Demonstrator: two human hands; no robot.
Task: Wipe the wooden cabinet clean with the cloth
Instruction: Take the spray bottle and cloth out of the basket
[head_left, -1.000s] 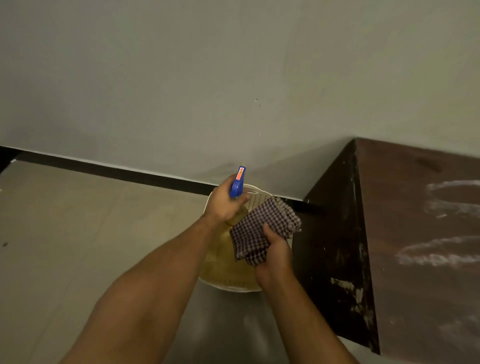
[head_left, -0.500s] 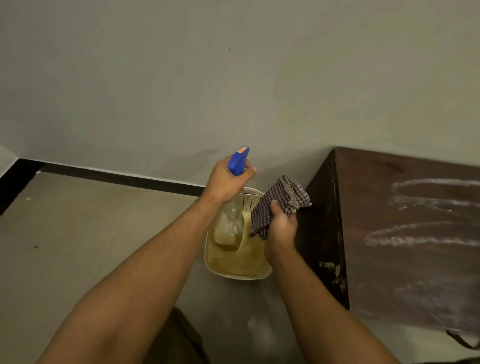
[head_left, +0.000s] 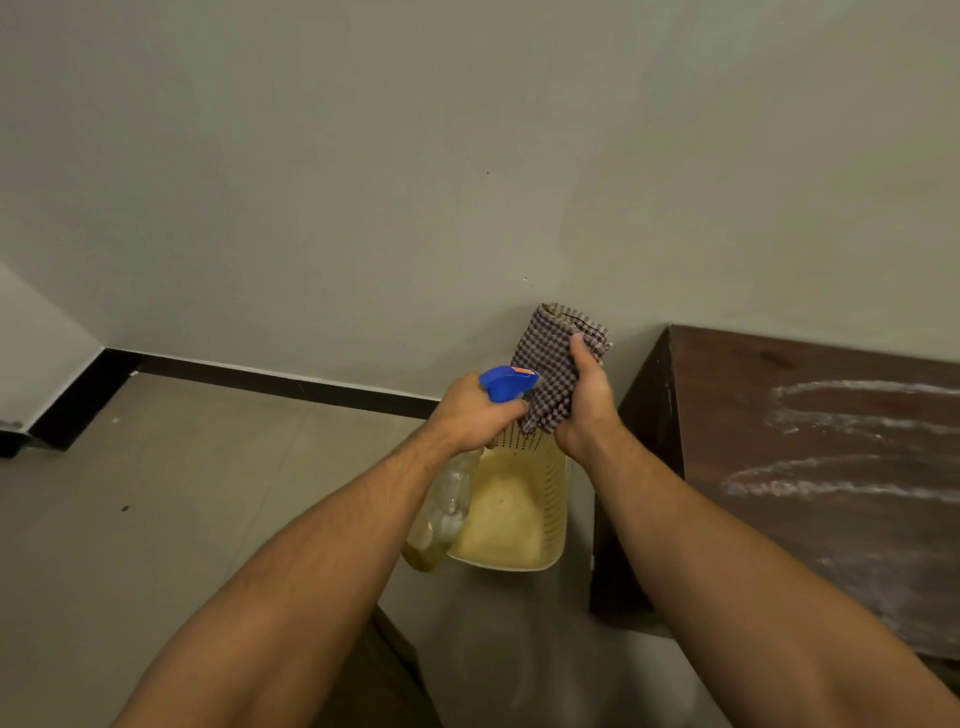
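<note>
My right hand (head_left: 584, 402) grips a folded purple-and-white checked cloth (head_left: 553, 364), held upright in front of the wall. My left hand (head_left: 475, 415) holds a clear spray bottle (head_left: 441, 514) by its neck; the blue nozzle (head_left: 506, 382) points right at the cloth and almost touches it. A little yellowish liquid sits in the bottle's base. The dark wooden cabinet (head_left: 810, 467) stands at the right, its top streaked with white smears. Both hands are left of the cabinet, above the floor.
A cream perforated plastic basket (head_left: 550, 519) sits on the tiled floor below my hands, against the cabinet's left side. A grey wall with a black skirting strip (head_left: 270, 387) runs behind. Open floor lies to the left.
Both hands rose out of the basket. The cloth went up and upright, and the spray nozzle turned toward it. The view shifted, showing more of the cabinet top.
</note>
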